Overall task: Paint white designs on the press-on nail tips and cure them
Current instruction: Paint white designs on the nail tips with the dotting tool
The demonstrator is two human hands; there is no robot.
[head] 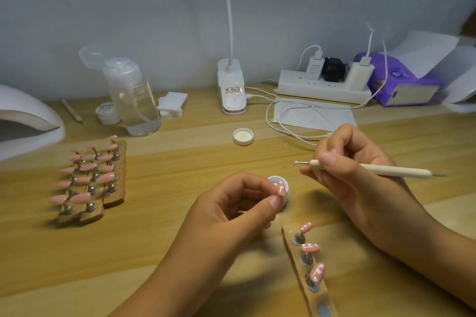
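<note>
Centrally, low in the frame, the left hand (231, 208) pinches a small pink press-on nail tip with white marks (280, 190) between thumb and forefinger, holding it over a little round white pot (286, 189) that sits on the light wooden desk (180, 162). Right of it, the right hand (360, 175) has its fingers closed around a slim cream dotting tool (386, 169), whose metal ball tip points left, apart from the nail. At the lower right lies a wooden holder strip (306, 273) carrying three pink tips with white dots on metal stands. At the left, three more wooden strips (103, 183) hold plain pink tips. A white round lid (243, 136) lies open above centre, and a white curing lamp (25, 113) sits at the far left edge.
</note>
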